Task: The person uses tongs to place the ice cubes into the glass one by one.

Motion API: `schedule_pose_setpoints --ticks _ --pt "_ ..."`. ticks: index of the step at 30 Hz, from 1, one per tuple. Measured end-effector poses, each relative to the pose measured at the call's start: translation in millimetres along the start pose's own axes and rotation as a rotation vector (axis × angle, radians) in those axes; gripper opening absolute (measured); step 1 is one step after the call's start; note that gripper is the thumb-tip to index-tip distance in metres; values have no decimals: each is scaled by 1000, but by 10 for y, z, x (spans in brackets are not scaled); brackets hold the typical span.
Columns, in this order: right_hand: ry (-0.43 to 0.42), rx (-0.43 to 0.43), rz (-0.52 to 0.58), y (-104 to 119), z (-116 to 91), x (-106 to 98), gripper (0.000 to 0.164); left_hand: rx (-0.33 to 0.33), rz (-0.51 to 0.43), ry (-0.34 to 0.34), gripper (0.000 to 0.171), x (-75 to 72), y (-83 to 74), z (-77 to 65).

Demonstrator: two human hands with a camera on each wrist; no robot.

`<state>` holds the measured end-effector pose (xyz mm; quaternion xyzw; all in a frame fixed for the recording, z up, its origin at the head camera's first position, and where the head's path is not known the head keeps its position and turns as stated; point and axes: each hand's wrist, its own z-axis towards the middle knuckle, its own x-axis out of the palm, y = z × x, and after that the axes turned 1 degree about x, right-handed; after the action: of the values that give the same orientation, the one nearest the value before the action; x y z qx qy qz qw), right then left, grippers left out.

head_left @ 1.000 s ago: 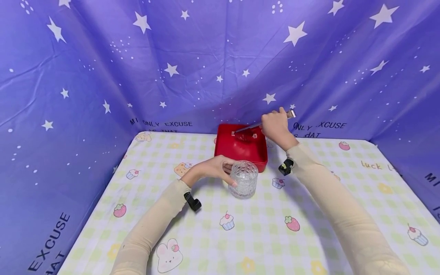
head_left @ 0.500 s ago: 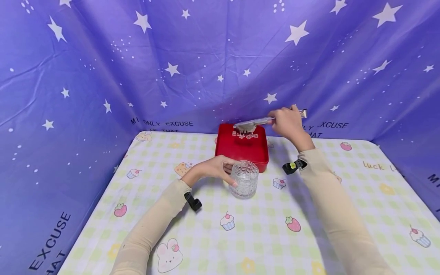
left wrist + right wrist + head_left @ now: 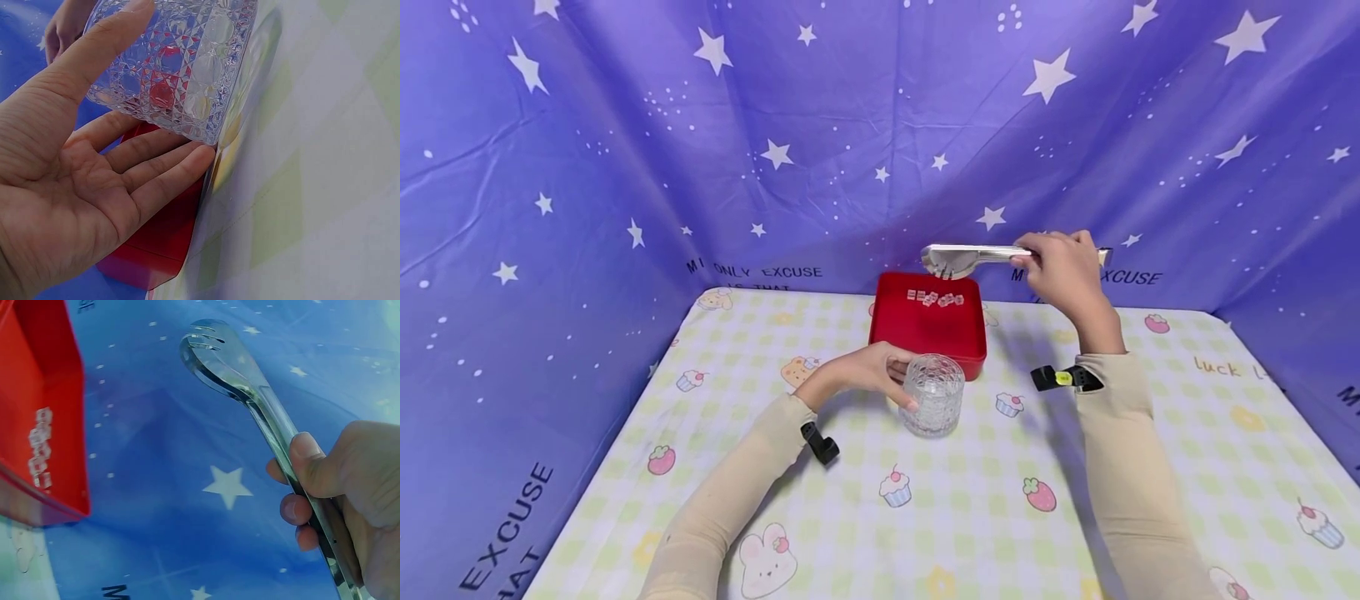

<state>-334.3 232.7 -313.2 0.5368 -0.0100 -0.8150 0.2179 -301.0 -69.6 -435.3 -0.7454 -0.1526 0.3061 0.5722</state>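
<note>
Gripping the tongs by the arms, the right hand holds them at one o'clock from the glass, their head toward nine. The left hand cups the glass from ten o'clock, thumb and fingers about its wall. At the glass's twelve sits the tray, with clear cubes toward its far side. The tongs should be light, springy and slick, best held by both arms; the glass, hard and breakable, its patterned wall probably giving good purchase.
</note>
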Motion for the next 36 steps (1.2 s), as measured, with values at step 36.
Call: schedule_pose_setpoints --ticks 36 --pt "22 -143 97 126 -425 -284 16 9 -20 5 70 -5 16 16"
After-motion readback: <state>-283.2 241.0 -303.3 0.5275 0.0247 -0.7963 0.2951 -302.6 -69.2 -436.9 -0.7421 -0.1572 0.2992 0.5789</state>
